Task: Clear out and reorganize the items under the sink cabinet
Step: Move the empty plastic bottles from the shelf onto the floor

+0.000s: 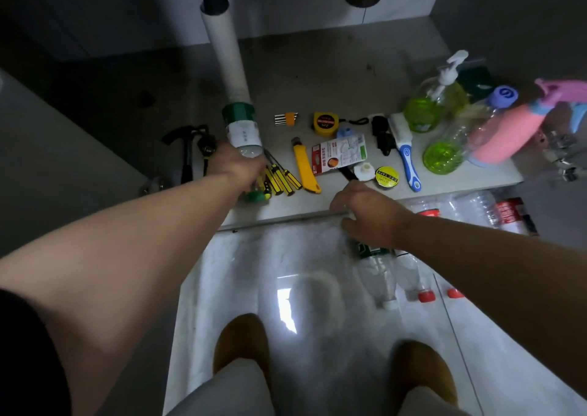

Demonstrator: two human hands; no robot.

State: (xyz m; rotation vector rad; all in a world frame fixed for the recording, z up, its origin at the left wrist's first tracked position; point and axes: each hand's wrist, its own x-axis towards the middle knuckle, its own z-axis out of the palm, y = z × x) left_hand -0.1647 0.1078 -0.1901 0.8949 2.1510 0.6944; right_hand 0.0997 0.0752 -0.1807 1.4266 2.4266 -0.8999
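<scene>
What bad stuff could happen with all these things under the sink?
The left hand grips a clear plastic bottle with a green label right by the yellow-and-black-handled screwdrivers; swinging it could scatter them.
The yellow utility knife lies close to that hand; I cannot tell whether its blade is out, so a careless grab might cut.
Clear plastic bottles with red caps lie on the floor near the feet and could roll underfoot.

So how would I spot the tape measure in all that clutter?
Start at the white drain pipe above the cabinet floor. To its right, past the small orange hex key set, lies the tape measure. Unlike the long yellow knife nearby, it is a squat yellow case with a round dark label.
</scene>
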